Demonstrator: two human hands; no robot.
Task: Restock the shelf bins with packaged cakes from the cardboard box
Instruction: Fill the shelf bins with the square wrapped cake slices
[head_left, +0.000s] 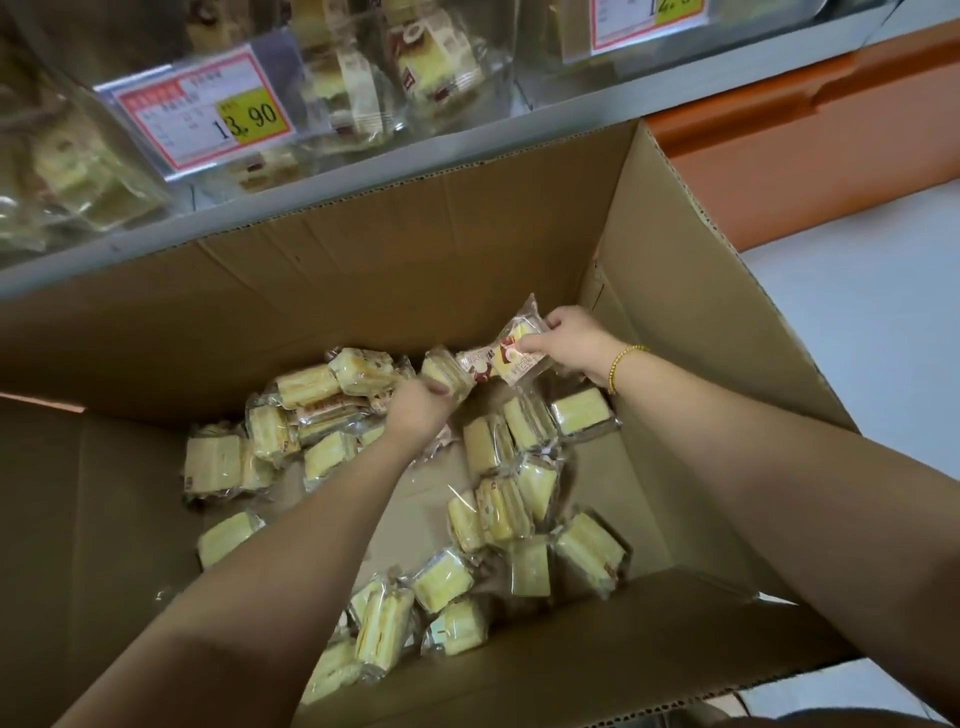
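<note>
A large open cardboard box (395, 270) stands below the shelf, with several clear-wrapped yellow packaged cakes (498, 509) loose on its bottom. Both my arms reach down into it. My right hand (569, 340) pinches one packaged cake (511, 348) by its wrapper, lifted near the box's far right corner. My left hand (418, 408) is curled around another packaged cake (447, 371) at the far middle of the pile. Above the box, clear shelf bins (363, 88) hold more of the same cakes.
A price tag reading 13.90 (205, 111) hangs on the front of the left bin, and another tag (647, 21) sits at the top right. A grey shelf rail (467, 150) runs above the box. Orange trim (810, 119) and pale floor (872, 312) lie to the right.
</note>
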